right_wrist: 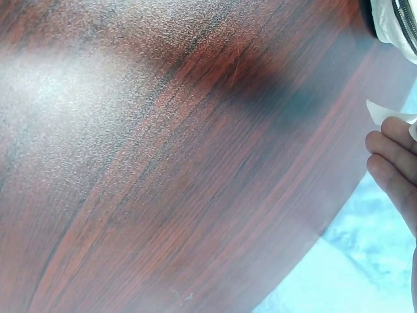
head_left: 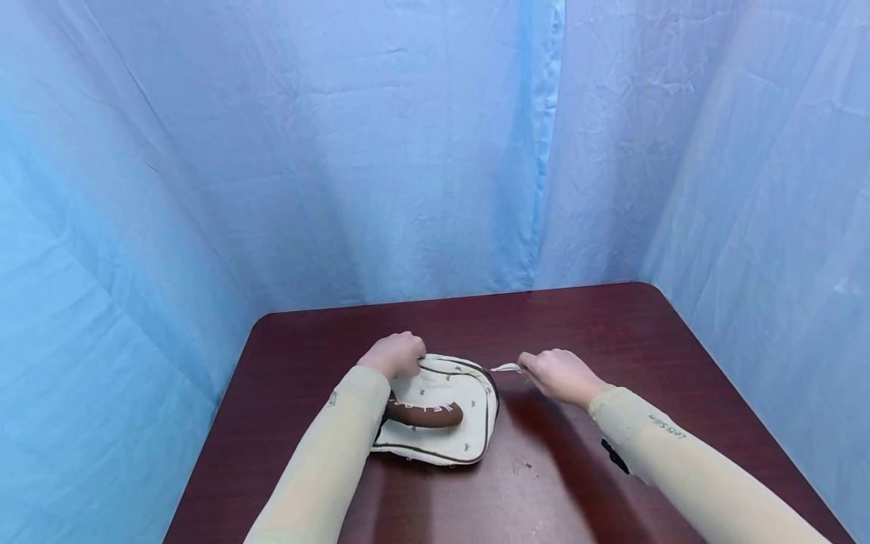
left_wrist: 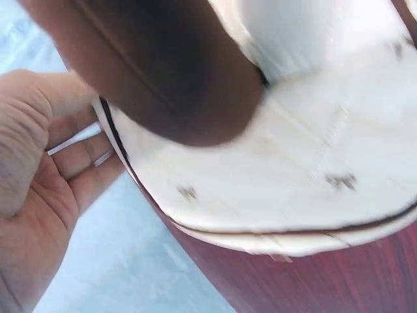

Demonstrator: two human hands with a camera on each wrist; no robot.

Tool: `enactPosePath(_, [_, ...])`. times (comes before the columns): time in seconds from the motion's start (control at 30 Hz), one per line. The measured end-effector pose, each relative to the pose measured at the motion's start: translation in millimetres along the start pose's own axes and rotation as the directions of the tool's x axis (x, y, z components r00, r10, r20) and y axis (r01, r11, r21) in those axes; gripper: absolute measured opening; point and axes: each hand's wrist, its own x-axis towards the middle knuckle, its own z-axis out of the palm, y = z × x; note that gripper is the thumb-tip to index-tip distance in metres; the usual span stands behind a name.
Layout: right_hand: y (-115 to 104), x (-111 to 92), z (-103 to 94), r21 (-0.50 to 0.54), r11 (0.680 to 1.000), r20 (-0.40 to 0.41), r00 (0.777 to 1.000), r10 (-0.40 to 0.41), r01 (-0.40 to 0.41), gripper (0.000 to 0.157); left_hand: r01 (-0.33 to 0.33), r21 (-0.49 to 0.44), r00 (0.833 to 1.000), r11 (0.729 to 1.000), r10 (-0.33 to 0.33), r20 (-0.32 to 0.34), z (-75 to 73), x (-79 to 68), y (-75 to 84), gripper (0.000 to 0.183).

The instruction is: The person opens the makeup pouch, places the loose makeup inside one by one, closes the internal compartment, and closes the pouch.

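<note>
A cream zip pouch (head_left: 445, 385) with brown piping, small bow prints and a padded brown handle (head_left: 424, 415) with white letters lies on the table. My left hand (head_left: 397, 355) grips its far left edge, and in the left wrist view the thumb and fingers (left_wrist: 85, 163) pinch the pouch's rim (left_wrist: 127, 153). To the right of the pouch, my right hand (head_left: 560, 375) pinches a thin white strip (head_left: 506, 368), perhaps paper or tissue. Its pointed end (right_wrist: 381, 112) sticks out past the fingertips toward the pouch. The pouch's inside is hidden.
A dark red wood-grain table (head_left: 544, 325) with rounded far corners carries the pouch. Blue fabric curtains (head_left: 421, 151) hang behind it and on both sides. Part of the pouch's zipper (right_wrist: 407, 23) shows in the right wrist view's upper corner.
</note>
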Motion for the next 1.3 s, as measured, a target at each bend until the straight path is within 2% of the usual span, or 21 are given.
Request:
enactPosePath(0.17, [0.2,-0.2,0.0,0.01,1.0,-0.015,1.0,-0.003,0.003,0.017,-0.148,0.003,0.989,0.989,0.148,-0.014,-4.7,6.6,28.1,0.02])
enactPosePath(0.3, [-1.0,0.2,-0.3,0.007,1.0,-0.02,1.0,-0.002,0.002,0.018,-0.203,0.064,0.979,0.977,0.204,-0.005,-4.5,12.4,49.7,0.021])
enactPosePath(0.43, [-2.4,0.7,-1.6,0.003,1.0,-0.019,1.0,-0.003,0.003,0.02,-0.224,0.148,0.974,0.963,0.227,-0.001,-0.1,16.8,62.1,0.022])
enactPosePath(0.6, [-3.6,1.5,-2.8,0.005,1.0,-0.015,1.0,-0.003,0.003,0.019,-0.189,0.285,0.979,0.94,0.205,-0.026,9.1,19.0,63.6,0.023])
enactPosePath(0.67, [-3.5,1.3,-2.6,0.003,1.0,-0.018,1.0,-0.003,0.003,0.018,-0.18,0.307,0.978,0.934,0.203,-0.044,10.4,19.1,61.8,0.022])
enactPosePath(0.8, [-3.3,0.6,-2.2,0.015,1.0,-0.019,1.0,-0.011,0.012,0.014,-0.161,0.265,0.98,0.951,0.186,-0.071,7.2,18.6,56.3,0.022])
enactPosePath(1.03, [-4.4,-1.8,-2.8,0.034,0.999,0.014,1.0,0.003,-0.003,0.016,-0.064,0.152,0.994,0.986,0.076,-0.074,3.3,19.3,38.2,0.024])
enactPosePath(1.3, [-7.7,-5.7,0.5,0.044,0.999,0.044,0.999,0.015,-0.017,0.016,0.027,0.07,0.994,0.997,-0.02,-0.104,-2.4,17.0,21.1,0.019])
